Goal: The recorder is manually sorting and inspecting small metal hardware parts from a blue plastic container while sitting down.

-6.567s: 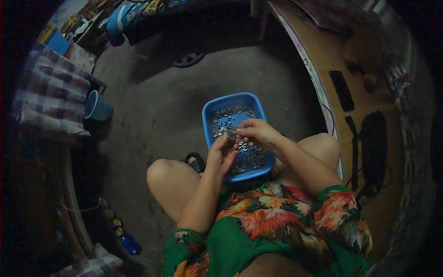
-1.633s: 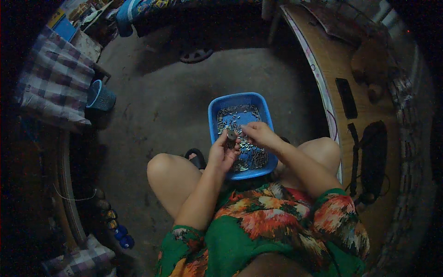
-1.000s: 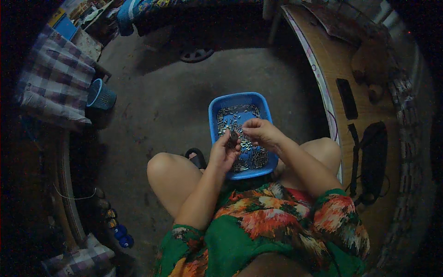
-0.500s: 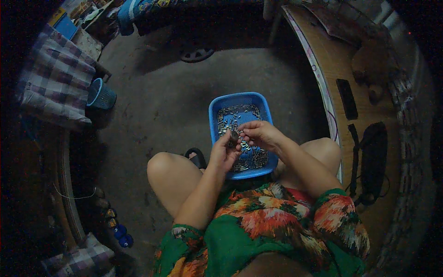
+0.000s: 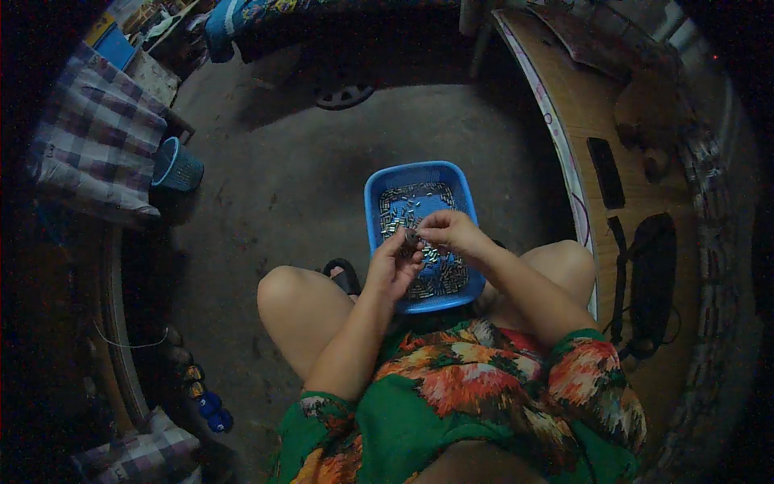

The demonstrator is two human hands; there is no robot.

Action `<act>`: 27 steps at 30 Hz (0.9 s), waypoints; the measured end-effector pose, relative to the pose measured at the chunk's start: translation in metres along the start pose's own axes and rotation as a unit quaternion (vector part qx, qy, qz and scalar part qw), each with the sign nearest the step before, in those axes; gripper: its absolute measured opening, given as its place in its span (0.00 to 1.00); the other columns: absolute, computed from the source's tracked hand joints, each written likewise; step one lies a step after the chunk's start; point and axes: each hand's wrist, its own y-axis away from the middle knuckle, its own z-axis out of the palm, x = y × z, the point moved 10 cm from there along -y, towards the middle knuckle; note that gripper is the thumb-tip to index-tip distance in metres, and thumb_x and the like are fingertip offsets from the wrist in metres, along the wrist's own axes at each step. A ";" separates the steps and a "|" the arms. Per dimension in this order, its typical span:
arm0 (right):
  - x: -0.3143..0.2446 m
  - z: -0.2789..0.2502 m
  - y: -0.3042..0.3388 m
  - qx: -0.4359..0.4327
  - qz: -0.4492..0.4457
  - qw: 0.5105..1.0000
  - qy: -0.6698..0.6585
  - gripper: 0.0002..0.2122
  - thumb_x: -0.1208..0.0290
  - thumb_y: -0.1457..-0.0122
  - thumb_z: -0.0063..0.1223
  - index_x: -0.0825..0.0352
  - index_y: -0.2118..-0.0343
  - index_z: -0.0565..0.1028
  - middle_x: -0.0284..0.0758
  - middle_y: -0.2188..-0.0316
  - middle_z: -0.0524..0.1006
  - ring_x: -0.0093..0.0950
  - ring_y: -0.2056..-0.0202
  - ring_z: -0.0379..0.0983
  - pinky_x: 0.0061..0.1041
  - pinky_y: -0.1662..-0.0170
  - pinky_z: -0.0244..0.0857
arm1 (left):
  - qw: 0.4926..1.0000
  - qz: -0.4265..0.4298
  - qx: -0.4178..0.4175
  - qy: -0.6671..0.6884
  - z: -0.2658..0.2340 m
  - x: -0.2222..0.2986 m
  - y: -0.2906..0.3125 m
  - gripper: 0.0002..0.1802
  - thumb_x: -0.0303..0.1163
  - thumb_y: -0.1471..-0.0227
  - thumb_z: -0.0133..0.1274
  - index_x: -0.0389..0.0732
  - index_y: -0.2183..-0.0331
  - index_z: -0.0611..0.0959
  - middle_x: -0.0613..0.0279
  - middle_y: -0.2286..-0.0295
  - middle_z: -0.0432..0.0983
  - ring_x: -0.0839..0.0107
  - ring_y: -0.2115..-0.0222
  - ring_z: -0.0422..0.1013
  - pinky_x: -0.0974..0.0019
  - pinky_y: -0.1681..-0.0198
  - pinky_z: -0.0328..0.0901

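Note:
A blue plastic basket (image 5: 373,211) sits in front of me between my knees, with many small shiny metal cylinders (image 5: 399,218) spread over its bottom. Above it, my left hand (image 5: 393,264) is closed around a small dark roundish metal piece (image 5: 410,237), held between thumb and fingers. My right hand (image 5: 448,232) meets it from the right, its thumb and fingertips pinched at the piece's edge. Whatever those right fingertips hold is too small to make out. Both hands partly hide the cylinders beneath them.
A wooden bench (image 5: 597,234) runs along my right, carrying a black flat object (image 5: 606,173) and a dark bag-like item (image 5: 651,278). At the left stand a blue-green wastebasket (image 5: 179,167) and a checked cloth (image 5: 101,137). A dark slipper (image 5: 343,277) is on my left foot.
My right fingers have drawn in against the metal piece, and the piece has turned a little in my left hand. The basket stays put.

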 end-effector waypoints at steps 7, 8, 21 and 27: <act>-0.007 0.000 0.001 0.019 -0.036 0.999 0.015 0.08 0.71 0.54 0.54 0.68 0.70 0.72 0.32 0.76 0.74 0.18 0.75 0.68 0.16 0.73 0.61 | 1.000 0.001 -0.023 0.003 0.003 0.001 0.000 0.15 0.41 0.51 0.44 0.38 0.72 0.73 0.60 0.78 0.70 0.72 0.81 0.64 0.73 0.79 0.59; -0.006 -0.001 0.000 0.023 -0.032 0.999 0.030 0.09 0.72 0.54 0.53 0.69 0.70 0.72 0.32 0.76 0.74 0.19 0.74 0.69 0.17 0.71 0.62 | 1.000 0.001 -0.022 0.004 0.002 0.000 -0.001 0.15 0.41 0.51 0.44 0.38 0.72 0.73 0.60 0.78 0.70 0.72 0.81 0.64 0.73 0.79 0.59; -0.009 0.001 -0.004 0.030 -0.114 0.990 0.079 0.07 0.72 0.55 0.55 0.68 0.73 0.72 0.32 0.75 0.74 0.21 0.71 0.69 0.19 0.67 0.63 | 1.000 0.006 -0.026 -0.014 0.005 0.001 0.002 0.12 0.39 0.51 0.46 0.39 0.72 0.73 0.64 0.78 0.70 0.75 0.81 0.65 0.74 0.80 0.61; -0.003 0.006 0.002 0.000 0.014 1.000 0.018 0.10 0.69 0.56 0.56 0.66 0.71 0.70 0.29 0.80 0.70 0.17 0.79 0.64 0.16 0.77 0.58 | 0.998 0.014 -0.037 -0.043 0.008 0.006 0.006 0.13 0.40 0.52 0.47 0.39 0.69 0.73 0.64 0.77 0.71 0.75 0.80 0.66 0.74 0.80 0.61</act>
